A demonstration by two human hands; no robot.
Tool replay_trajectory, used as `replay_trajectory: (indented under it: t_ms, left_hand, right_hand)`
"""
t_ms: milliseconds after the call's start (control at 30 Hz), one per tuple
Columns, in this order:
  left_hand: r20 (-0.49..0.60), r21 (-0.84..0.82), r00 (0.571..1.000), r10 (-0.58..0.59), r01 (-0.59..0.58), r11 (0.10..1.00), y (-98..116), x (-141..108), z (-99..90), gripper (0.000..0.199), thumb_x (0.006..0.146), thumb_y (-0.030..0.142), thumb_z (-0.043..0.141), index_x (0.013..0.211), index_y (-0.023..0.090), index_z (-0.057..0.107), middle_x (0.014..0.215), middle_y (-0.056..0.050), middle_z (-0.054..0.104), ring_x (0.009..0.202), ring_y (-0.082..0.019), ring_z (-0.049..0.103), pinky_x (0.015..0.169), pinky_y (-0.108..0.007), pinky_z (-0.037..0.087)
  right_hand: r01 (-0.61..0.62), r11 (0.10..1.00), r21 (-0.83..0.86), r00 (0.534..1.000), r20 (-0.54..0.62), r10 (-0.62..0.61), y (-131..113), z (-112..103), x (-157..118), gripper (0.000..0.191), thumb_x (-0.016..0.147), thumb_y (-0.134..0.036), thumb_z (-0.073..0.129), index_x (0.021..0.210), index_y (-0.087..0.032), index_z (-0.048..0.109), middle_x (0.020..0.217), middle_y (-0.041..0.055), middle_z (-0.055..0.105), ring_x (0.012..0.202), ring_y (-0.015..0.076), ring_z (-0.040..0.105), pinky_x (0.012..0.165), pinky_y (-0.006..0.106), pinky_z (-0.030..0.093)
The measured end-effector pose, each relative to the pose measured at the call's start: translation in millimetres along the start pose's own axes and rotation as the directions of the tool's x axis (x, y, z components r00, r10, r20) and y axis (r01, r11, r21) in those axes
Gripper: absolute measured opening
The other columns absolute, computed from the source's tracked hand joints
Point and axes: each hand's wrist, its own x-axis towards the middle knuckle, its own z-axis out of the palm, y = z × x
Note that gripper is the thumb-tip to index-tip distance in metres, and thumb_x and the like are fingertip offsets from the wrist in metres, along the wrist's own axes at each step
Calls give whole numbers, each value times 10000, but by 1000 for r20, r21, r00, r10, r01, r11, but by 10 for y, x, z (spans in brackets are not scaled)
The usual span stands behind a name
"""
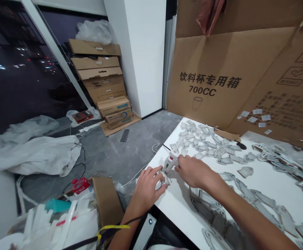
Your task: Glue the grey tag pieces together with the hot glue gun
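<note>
My right hand (pixel 193 170) is closed around a white hot-glue gun (pixel 171 160) with a small red part and a green part on its side. Its tip points down toward my left hand. With bent fingers, my left hand (pixel 149 185) holds a small flat grey-white piece (pixel 165 177) at the table's left edge, right under the gun's tip. Fingers cover part of the piece. Many similar flat pieces (pixel 245 171) lie spread over the white table (pixel 178 199), some of them below my right forearm.
A large cardboard sheet (pixel 208 59) stands behind the table. At lower left is a box (pixel 107 198) of scraps with a red bottle (pixel 80 185). Stacked cartons (pixel 104 83) stand by the window. A white cable (pixel 135 175) runs along the floor beside the table.
</note>
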Motion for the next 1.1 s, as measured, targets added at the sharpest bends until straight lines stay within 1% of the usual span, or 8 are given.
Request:
replay_trajectory:
  t_ms: [133, 300, 367, 500, 633, 833, 967, 1100]
  left_hand:
    - [-14, 5, 1000, 1, -1, 1000, -7, -1, -6, 160, 883, 246, 827, 918, 263, 672, 1452, -9, 686, 1177, -296, 648, 943, -474, 509]
    - [-37, -22, 998, -45, 44, 999, 56, 36, 14, 173, 893, 285, 822, 929, 255, 655, 1360, -43, 685, 1156, -287, 651, 965, -475, 519]
    - [-38, -37, 990, -135, 134, 990, 97, 56, 21, 249, 856, 319, 857, 941, 246, 635, 1258, -64, 673, 1105, -291, 653, 942, -474, 529]
    - [-62, -138, 962, -266, 255, 957, 118, 41, -44, 410, 783, 394, 907, 952, 240, 566, 1207, -83, 611, 1158, -325, 622, 956, -479, 539]
    - [-4, -238, 994, -105, 101, 966, 14, -22, -146, 422, 857, 241, 775, 1217, 265, 557, 1390, -98, 586, 1354, -323, 548, 1097, -481, 486]
    - [-88, -138, 985, -151, 138, 981, -114, -21, -76, 527, 911, 222, 701, 1407, 263, 528, 1132, -49, 678, 1047, -268, 649, 929, -426, 518]
    - [-141, -82, 981, -131, 120, 989, -91, -19, -55, 539, 910, 337, 790, 1395, 262, 566, 1184, -61, 680, 1073, -277, 635, 914, -419, 512]
    - [-108, -79, 994, -16, 8, 997, -61, -28, -52, 339, 991, 264, 697, 1323, 279, 632, 1225, -63, 694, 1118, -267, 622, 958, -422, 501]
  right_hand:
    - [-147, 989, 7, 962, -231, 145, -14, -173, -60, 362, 1107, -315, 365, 1179, -133, 670, 971, 192, 728, 828, 319, 701, 708, 376, 420]
    - [96, 862, 497, 561, -743, 366, 254, -318, -118, 505, 1115, -596, 348, 1041, -213, 668, 895, 85, 690, 768, 249, 617, 741, 372, 444]
    - [264, 801, 537, 505, -785, 359, 329, -282, -149, 466, 1099, -609, 391, 1092, -228, 658, 972, 74, 695, 819, 241, 616, 792, 379, 465]
    - [231, 786, 573, 557, -740, 376, 375, -152, -231, 389, 1074, -608, 462, 1133, -250, 604, 998, 45, 651, 848, 238, 582, 811, 382, 457]
    - [170, 844, 509, 627, -716, 305, 401, -80, -288, 361, 1067, -591, 486, 1040, -251, 605, 969, 25, 604, 912, 246, 571, 862, 377, 436]
    - [174, 856, 488, 777, -602, 185, 455, -37, -334, 296, 1102, -522, 427, 1013, -265, 544, 1013, 32, 616, 923, 242, 575, 859, 353, 449]
    - [251, 877, 411, 907, -416, -65, 480, -58, -423, 293, 1131, -464, 354, 1018, -262, 534, 1038, 49, 638, 925, 241, 586, 854, 352, 464]
    - [358, 893, 271, 930, -191, -315, 474, -23, -502, 243, 1129, -331, 350, 1162, -253, 577, 1177, 77, 646, 1062, 257, 601, 938, 373, 466]
